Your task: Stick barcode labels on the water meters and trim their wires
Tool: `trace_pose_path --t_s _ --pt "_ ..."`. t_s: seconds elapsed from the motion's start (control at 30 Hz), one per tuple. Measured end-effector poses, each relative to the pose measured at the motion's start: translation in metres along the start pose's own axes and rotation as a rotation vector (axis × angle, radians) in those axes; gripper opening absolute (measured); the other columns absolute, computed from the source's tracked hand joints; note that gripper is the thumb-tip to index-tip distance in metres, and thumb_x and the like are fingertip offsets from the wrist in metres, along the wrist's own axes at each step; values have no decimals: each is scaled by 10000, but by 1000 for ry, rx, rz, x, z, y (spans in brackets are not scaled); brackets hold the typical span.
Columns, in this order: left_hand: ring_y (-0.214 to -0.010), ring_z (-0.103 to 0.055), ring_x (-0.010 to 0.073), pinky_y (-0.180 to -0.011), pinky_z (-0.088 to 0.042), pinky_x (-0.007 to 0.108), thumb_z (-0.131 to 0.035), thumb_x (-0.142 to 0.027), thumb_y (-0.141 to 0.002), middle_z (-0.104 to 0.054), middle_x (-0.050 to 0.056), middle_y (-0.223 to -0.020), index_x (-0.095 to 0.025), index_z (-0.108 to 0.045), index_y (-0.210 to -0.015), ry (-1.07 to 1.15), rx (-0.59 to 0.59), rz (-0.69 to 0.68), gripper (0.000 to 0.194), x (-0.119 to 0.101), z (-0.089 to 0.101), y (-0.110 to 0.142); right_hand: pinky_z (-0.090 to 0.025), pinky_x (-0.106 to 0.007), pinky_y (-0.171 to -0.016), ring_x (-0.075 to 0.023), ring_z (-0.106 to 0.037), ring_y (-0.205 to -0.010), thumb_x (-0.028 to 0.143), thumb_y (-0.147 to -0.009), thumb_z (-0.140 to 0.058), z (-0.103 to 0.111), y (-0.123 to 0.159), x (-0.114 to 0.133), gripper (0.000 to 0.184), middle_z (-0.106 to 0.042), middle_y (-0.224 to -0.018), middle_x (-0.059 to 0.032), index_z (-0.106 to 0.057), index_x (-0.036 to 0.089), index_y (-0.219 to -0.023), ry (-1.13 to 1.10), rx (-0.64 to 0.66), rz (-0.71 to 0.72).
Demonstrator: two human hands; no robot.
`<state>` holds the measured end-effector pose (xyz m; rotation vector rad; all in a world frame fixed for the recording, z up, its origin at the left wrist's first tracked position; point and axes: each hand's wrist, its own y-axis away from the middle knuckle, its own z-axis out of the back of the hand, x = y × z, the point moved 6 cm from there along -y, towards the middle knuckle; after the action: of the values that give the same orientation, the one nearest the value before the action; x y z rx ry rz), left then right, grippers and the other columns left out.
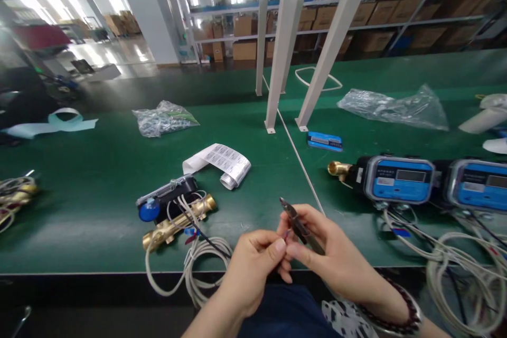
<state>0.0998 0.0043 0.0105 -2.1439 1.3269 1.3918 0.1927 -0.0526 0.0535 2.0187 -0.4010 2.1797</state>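
Stretching across the view, a green desk [99, 185] carries two blue-faced meters [402, 177] on its right, the outer one cut off by the frame, and a brass-piped meter [176, 224] on its left. Metal-bodied, that left unit looks heavy, a thing to lift by its pipe rather than its leads; the pale cable coil [189, 274] beside it, drooping over the front edge, should prove springy and quick to snag. Near that edge, between the meters, a person's left hand [253, 261] pinches a thin wire [287, 233] between thumb and finger, while the right hand [328, 253] has its grip closed round a dark plier-like tool [301, 228], thumb and fingertips meeting the left hand's at the wire. Rigid and probably modest in weight, the tool looks steadiest held by its handles, its nose pointing away from the person. Slightest of all, the wire, with a hint of blue and red, appears light, limp and easily nicked, best held close behind its end. Fingertips cover most of it; whether it joins the coil is hidden by the left hand, and its tip is too small to make out
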Motion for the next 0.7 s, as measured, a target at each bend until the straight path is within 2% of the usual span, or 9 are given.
trace_pose_path --t_s 0.1,0.17,0.27,0.4,0.5,0.7 --pt "-351 -326 16 -338 -210 146 -786 -546 -615 -498 -32 -507 -114 -685 -687 -104 -114 -47 449 -1 9 6 -520 -182 -675 -95 -594 -699 274 -846 -599 4 -2 10 177 -567 -773 24 -518 232 -997 138 -150 130" --pt "-370 -269 11 -351 -175 153 -757 -515 -657 -496 -35 -530 -128 -701 -727 -159 -185 -93 397 -5 16 10 -523 -167 -661 -95 -602 -706 275 -866 -570 8 -1 12 185 -570 -774 27 -517 247 -1041 220 -190 187" --pt "-406 -267 27 -382 -212 177 -690 -401 -737 -532 -18 -573 -150 -734 -743 -322 -294 -265 255 -22 25 18 -537 -197 -757 -118 -635 -851 299 -889 -553 7 5 8 279 -616 -935 -3 -519 287 -1166 398 -116 221" --pt "-518 -434 81 -492 -355 178 -655 -279 -750 -568 -3 -563 -181 -751 -700 -484 -412 -476 146 -42 29 26 -526 -238 -866 -143 -615 -1017 267 -885 -565 -2 13 -1 356 -620 -1094 -13 -510 337 -1229 576 -47 274" --pt "-587 -522 100 -563 -420 170 -642 -267 -762 -608 1 -597 -195 -752 -702 -497 -443 -554 144 -46 28 28 -527 -246 -881 -141 -611 -1026 257 -885 -558 -9 16 -5 380 -620 -1107 -13 -497 342 -1250 614 -68 301" --pt "-538 -540 89 -520 -431 147 -621 -226 -760 -604 -10 -573 -197 -736 -672 -597 -481 -636 148 -52 22 35 -514 -208 -881 -132 -598 -1040 270 -902 -535 -22 16 -10 404 -618 -1117 -16 -459 331 -1294 637 -114 372"
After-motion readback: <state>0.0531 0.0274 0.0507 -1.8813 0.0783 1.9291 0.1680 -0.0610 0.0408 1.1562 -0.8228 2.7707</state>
